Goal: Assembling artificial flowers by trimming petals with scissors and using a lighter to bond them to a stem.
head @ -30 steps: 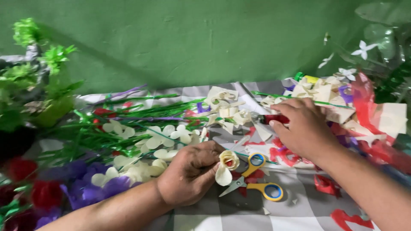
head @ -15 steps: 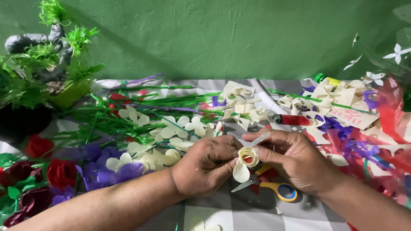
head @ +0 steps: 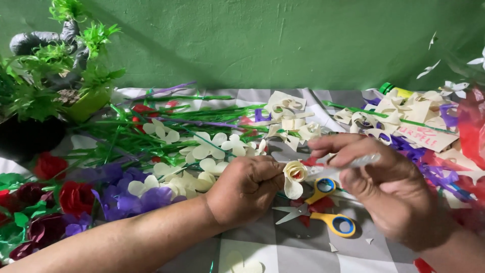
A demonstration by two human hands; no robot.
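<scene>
1. A big green wall (head: 283, 40) stands behind everything.
2. The bench (head: 283, 253) has a grey and white checked cloth on it, and paper craft bits lie all over it.
3. At the far left is a plant in a pot (head: 55, 76) with spiky green leaves.
4. A heap of green stems (head: 151, 126) lies across the middle, with cream petal shapes (head: 202, 149) on top of it.
5. Red paper roses (head: 76, 197) and purple paper flowers (head: 126, 194) lie at the left, near the left arm.
6. More cream paper cutouts (head: 404, 114) are piled at the right, with purple paper scraps (head: 434, 172) near them.
7. The left hand (head: 245, 189) has its grip closed tight on a small cream paper rose (head: 294, 177), just above the bench in the middle.
8. The right hand (head: 389, 194) has its grip closed on a thin whitish stick (head: 353, 163), which points at the rose. I cannot tell what the stick is.
9. Yellow-handled scissors (head: 318, 210) lie open on the bench right under the rose, between the two hands.
</scene>
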